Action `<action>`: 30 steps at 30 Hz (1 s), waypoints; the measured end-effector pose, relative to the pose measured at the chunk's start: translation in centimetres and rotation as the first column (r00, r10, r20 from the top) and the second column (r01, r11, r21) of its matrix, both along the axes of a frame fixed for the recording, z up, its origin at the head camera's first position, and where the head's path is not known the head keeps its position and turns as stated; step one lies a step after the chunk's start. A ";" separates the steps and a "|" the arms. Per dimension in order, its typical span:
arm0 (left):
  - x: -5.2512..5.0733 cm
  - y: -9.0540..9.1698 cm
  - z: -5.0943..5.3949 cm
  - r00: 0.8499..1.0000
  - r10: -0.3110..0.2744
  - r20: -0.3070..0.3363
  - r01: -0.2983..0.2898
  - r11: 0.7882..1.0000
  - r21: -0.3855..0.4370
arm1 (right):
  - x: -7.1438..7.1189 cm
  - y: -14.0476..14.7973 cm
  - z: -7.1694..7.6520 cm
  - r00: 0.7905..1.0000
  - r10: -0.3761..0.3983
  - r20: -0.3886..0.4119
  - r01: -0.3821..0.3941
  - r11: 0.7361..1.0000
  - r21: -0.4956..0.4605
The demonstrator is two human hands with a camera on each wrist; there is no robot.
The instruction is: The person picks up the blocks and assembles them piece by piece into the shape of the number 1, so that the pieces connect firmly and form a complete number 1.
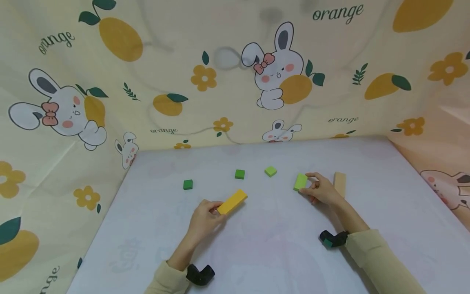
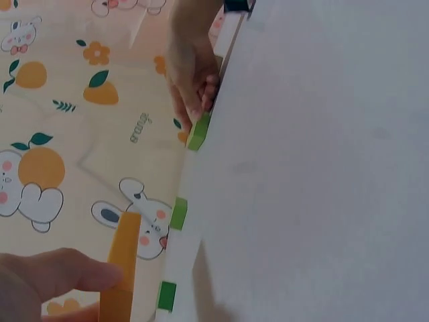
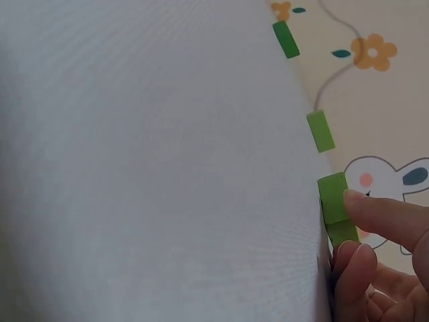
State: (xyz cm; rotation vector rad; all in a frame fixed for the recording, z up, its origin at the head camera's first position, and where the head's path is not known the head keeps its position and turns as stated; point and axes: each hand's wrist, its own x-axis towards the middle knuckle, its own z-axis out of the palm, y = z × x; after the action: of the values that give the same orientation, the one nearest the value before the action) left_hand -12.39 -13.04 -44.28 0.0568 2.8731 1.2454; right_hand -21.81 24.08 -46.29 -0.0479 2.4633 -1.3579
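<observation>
yellow block (image 1: 232,202), lime block (image 1: 300,182) in separate hands (image 1: 206,218) (image 1: 323,190)

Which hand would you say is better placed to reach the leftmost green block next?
Probably the left hand: it is nearer the leftmost green block, though it holds the yellow block; the right hand, farther away, holds a light green block.

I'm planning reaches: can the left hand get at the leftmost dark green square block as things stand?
Probably not to grip it yet: the left hand pinches a long yellow rectangular block. The way to the leftmost dark green square block looks free, though, with nothing between them.
</observation>
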 end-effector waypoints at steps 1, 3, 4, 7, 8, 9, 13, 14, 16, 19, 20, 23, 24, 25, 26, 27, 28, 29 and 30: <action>0.1 0.1 0.0 1.000 -0.009 0.004 0.009 1.000 0.007 | 0.0 0.0 0.0 1.000 0.002 0.000 -0.002 1.000 0.002; 0.3 0.3 0.0 0.999 -0.030 0.009 0.030 0.999 0.023 | -0.1 -0.1 0.0 1.000 0.004 0.001 -0.004 1.000 0.004; 0.4 0.4 0.0 0.999 -0.048 0.001 0.048 0.999 0.026 | -0.1 -0.1 0.0 1.000 0.005 0.001 -0.005 1.000 0.004; 0.6 0.8 0.1 0.996 -0.085 -0.008 0.086 0.996 0.040 | -0.1 -0.1 0.0 1.000 0.009 -0.003 -0.009 1.000 -0.003; 0.7 0.9 0.0 0.995 -0.099 -0.014 0.099 0.994 0.042 | -0.1 -0.1 0.0 1.000 0.009 -0.004 -0.009 1.000 -0.004; 0.7 1.0 0.0 0.994 -0.112 -0.019 0.113 0.993 0.042 | -0.1 -0.1 0.0 1.000 0.010 -0.004 -0.010 1.000 -0.007; 1.0 1.4 -0.2 0.986 -0.161 -0.031 0.162 0.986 0.038 | -0.1 0.1 0.0 1.000 0.015 -0.003 -0.015 1.000 -0.016; 1.1 1.5 -0.2 0.984 -0.174 -0.033 0.175 0.984 0.033 | -0.1 0.1 0.0 1.000 0.015 -0.003 -0.015 1.000 -0.017; 1.2 1.8 -0.3 0.979 -0.200 -0.033 0.201 0.979 0.027 | -0.1 0.1 0.0 1.000 0.016 -0.004 -0.016 1.000 -0.019; 1.4 2.1 -0.3 0.974 -0.227 -0.020 0.228 0.973 0.028 | -0.1 0.1 0.0 1.000 0.017 -0.009 -0.017 1.000 -0.018; 1.4 2.2 -0.3 0.972 -0.236 -0.017 0.237 0.971 0.030 | -0.1 0.2 0.0 1.000 0.017 -0.009 -0.017 1.000 -0.018; 1.6 2.6 -0.6 0.965 -0.263 -0.005 0.263 0.964 0.031 | -0.1 0.2 -0.1 1.000 0.017 -0.011 -0.017 1.000 -0.022; 1.7 2.7 -0.6 0.962 -0.273 -0.001 0.272 0.962 0.032 | -0.1 0.2 -0.1 1.000 0.018 -0.012 -0.019 1.000 -0.024; 1.7 2.8 -0.7 0.959 -0.283 0.002 0.283 0.959 0.030 | -0.1 0.2 -0.1 1.000 0.019 -0.013 -0.019 1.000 -0.024; 1.8 2.9 -0.7 0.957 -0.291 0.009 0.291 0.956 0.029 | -0.1 0.3 -0.1 1.000 0.020 -0.014 -0.021 0.999 -0.024; 1.9 3.0 -0.7 0.954 -0.298 0.021 0.298 0.954 0.030 | -0.1 0.3 -0.1 1.000 0.021 -0.017 -0.021 1.000 -0.023; 1.9 3.1 -0.8 0.952 -0.305 0.030 0.304 0.952 0.033 | -0.1 0.3 -0.1 1.000 0.021 -0.018 -0.022 1.000 -0.023; 2.0 3.2 -0.8 0.950 -0.310 0.039 0.309 0.951 0.036 | -0.1 0.3 -0.1 1.000 0.021 -0.019 -0.022 0.999 -0.023; 2.0 3.3 -0.8 0.948 -0.314 0.049 0.312 0.949 0.039 | -0.1 0.3 -0.1 1.000 0.021 -0.018 -0.021 1.000 -0.022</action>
State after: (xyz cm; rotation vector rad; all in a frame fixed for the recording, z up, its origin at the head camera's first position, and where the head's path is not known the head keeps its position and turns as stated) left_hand -10.37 -9.70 -45.04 0.4533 2.6601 1.2062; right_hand -21.87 24.36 -46.42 -0.0916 2.4553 -1.3825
